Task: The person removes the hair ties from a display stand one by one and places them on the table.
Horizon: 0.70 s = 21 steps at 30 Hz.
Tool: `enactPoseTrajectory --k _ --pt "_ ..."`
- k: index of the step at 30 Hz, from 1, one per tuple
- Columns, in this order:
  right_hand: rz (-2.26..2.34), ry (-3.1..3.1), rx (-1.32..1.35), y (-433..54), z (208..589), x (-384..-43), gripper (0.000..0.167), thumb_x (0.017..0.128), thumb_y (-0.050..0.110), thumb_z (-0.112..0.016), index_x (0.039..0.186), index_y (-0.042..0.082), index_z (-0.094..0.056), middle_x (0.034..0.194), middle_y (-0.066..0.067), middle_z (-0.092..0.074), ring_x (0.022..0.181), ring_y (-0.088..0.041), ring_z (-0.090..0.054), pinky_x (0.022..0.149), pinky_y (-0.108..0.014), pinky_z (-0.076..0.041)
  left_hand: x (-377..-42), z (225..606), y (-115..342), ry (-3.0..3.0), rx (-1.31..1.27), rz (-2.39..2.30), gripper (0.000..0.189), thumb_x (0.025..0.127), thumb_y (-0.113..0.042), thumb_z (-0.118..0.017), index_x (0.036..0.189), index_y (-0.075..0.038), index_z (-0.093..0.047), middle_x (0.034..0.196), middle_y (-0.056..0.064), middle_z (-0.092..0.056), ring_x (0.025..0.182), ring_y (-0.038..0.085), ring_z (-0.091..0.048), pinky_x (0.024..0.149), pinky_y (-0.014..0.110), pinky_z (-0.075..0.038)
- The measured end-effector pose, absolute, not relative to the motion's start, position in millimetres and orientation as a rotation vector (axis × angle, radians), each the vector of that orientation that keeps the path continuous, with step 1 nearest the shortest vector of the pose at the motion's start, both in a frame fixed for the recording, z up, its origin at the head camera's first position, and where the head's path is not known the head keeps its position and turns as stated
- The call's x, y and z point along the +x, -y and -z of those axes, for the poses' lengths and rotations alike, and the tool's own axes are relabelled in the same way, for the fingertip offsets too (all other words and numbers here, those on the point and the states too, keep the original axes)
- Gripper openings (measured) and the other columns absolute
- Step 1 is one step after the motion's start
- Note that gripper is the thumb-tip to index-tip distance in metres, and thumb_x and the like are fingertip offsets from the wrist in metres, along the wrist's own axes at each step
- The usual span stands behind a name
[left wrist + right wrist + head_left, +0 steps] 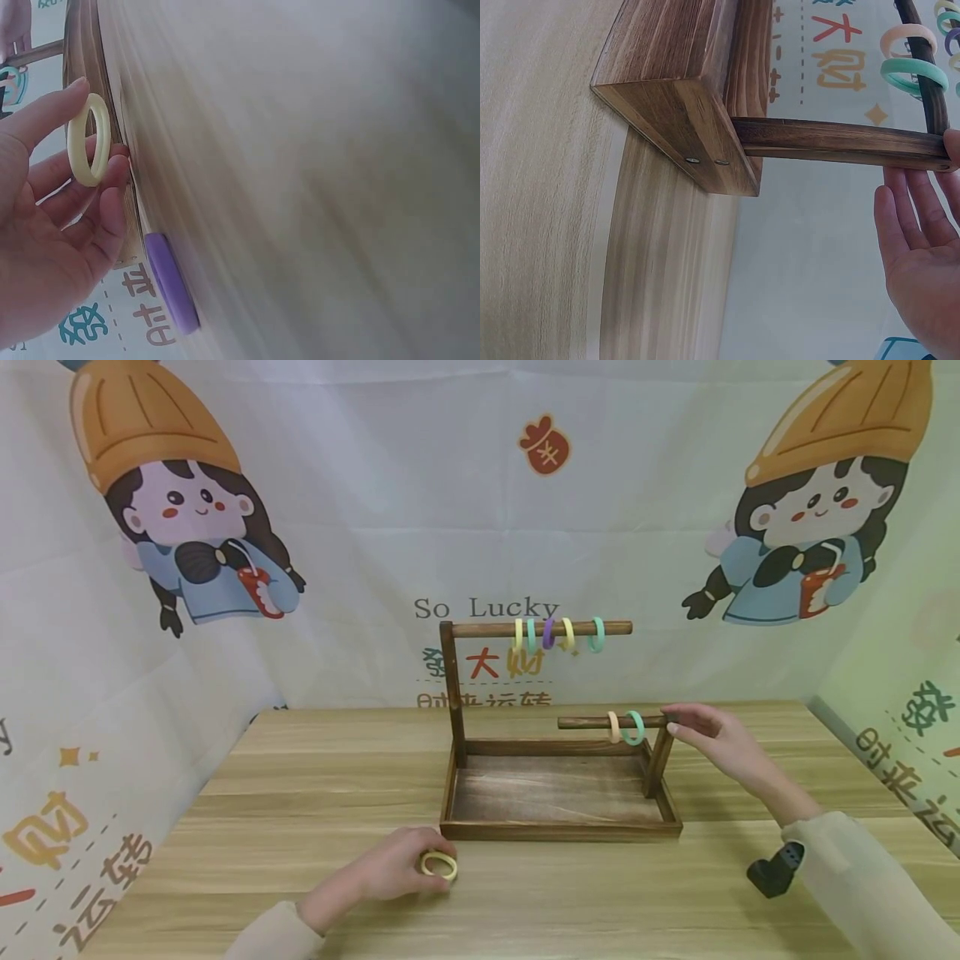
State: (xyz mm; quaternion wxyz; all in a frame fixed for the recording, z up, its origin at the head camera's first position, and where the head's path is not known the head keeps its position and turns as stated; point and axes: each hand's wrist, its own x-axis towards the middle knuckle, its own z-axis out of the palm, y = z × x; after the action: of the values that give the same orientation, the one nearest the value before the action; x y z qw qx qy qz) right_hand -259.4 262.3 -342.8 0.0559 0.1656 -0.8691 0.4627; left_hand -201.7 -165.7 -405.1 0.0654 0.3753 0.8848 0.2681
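My left hand [401, 867] pinches a pale yellow ring [78, 150] between thumb and fingers, low in front of the tray's left corner. In the left wrist view a purple ring [171, 285] lies on the table below that hand; the head view does not show it. A dark wooden rack [562, 832] has a tray base, a tall left post and a short right post. My right hand [720, 742] grips the top of the short post [840, 141], thumb in front. On the short bar hang a peach ring [613, 727] and a mint ring [638, 723].
Several yellow, teal and purple rings hang on the upper bar [480, 630]. The rack stands on a wood-grain table [315, 777]. A printed cloth [360, 527] rises behind the table and at both sides. A black device [776, 870] is worn at the right wrist.
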Motion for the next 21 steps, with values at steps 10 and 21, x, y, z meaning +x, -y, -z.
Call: enactPoseTrajectory --k 10,21 --pt "-1.396 2.637 0.514 -262.7 343.6 -259.8 0.045 0.091 0.032 -0.048 0.125 0.002 -0.046 0.121 -0.019 -0.047 0.108 -0.033 -0.045 0.085 -0.048 -0.039 -201.1 405.8 169.5 -2.778 1.137 -0.63 0.037 0.072 -0.024 -0.071 0.101 -0.003 -0.062 0.093 0.0 -0.061 0.085 0.012 -0.055 0.078 0.032 -0.045" --pt "-1.401 2.627 0.528 -263.7 344.3 -260.2 0.046 0.092 0.032 -0.047 0.125 0.001 -0.045 0.122 -0.019 -0.046 0.109 -0.032 -0.045 0.085 -0.048 -0.039 -201.0 405.2 172.0 -2.808 1.177 -0.55 0.04 0.072 -0.022 -0.072 0.104 -0.002 -0.061 0.097 0.004 -0.057 0.089 0.018 -0.053 0.078 0.033 -0.044"
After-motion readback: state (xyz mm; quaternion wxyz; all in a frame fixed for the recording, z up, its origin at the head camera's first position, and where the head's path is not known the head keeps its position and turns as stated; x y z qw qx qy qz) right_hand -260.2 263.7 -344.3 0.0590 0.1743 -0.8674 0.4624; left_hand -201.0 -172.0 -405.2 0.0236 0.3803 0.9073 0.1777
